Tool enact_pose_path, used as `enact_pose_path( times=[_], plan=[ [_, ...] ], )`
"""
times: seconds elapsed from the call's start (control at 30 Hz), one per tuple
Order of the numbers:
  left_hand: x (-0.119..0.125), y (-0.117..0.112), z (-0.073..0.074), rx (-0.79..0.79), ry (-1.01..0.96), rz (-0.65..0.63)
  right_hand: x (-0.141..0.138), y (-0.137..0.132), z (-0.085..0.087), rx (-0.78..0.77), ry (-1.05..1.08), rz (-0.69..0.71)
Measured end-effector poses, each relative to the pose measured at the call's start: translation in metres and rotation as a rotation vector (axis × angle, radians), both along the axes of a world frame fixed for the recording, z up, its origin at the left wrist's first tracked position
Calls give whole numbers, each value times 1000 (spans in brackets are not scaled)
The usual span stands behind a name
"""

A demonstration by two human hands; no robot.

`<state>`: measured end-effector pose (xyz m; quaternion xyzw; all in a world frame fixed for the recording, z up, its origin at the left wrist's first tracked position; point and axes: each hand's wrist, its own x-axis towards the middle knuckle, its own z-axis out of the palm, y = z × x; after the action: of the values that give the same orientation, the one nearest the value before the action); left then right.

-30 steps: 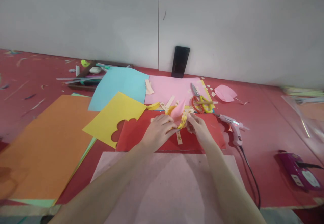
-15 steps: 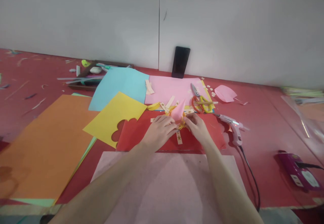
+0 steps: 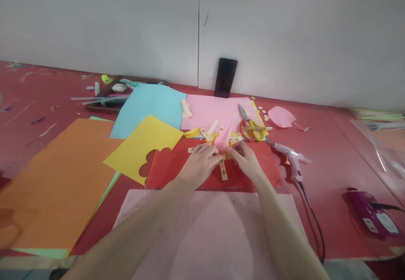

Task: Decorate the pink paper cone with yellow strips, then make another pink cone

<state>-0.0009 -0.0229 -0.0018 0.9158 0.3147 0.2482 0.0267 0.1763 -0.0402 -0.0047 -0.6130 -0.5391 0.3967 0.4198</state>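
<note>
A pink paper cone [image 3: 223, 139] points up at the centre, with a yellow paper piece [image 3: 228, 155] around its base. My left hand [image 3: 202, 160] pinches the left side of the cone's base. From the right, the fingers of my right hand [image 3: 244, 157] are closed on the same base. Strips with gold stars stick out around the piece, one star strip [image 3: 223, 171] toward me. Beneath lies red paper [image 3: 177, 161]. The fingertips partly hide the base, so I cannot tell exactly which layer each hand grips.
Scissors [image 3: 253, 129] lie just behind my right hand. A pink glue gun [image 3: 292, 157] with a cord rests to the right, near a purple power socket [image 3: 373, 214]. A phone [image 3: 225, 77] leans on the wall. Yellow paper [image 3: 148, 145], blue paper [image 3: 148, 107] and orange paper [image 3: 60, 178] lie left.
My right fingers have shifted slightly left and down against the cone's base. My left hand has barely moved, and the other things stay where they were.
</note>
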Motion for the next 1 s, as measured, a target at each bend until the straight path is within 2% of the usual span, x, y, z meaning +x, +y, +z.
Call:
enact_pose_path(
  times=[0.2,0.4,0.67,1.0],
  plan=[
    [1,-1,2,-11,-20,-13,0,0,-1,14,-39,-11],
    [1,-1,9,-90,-62,-4,-1,0,-1,39,-71,-45],
    [-3,2,11,-116,-180,115,-3,0,-5,66,-173,-91],
    [-3,5,8,-227,-274,195,-3,-1,-5,58,-144,-82]
  ],
)
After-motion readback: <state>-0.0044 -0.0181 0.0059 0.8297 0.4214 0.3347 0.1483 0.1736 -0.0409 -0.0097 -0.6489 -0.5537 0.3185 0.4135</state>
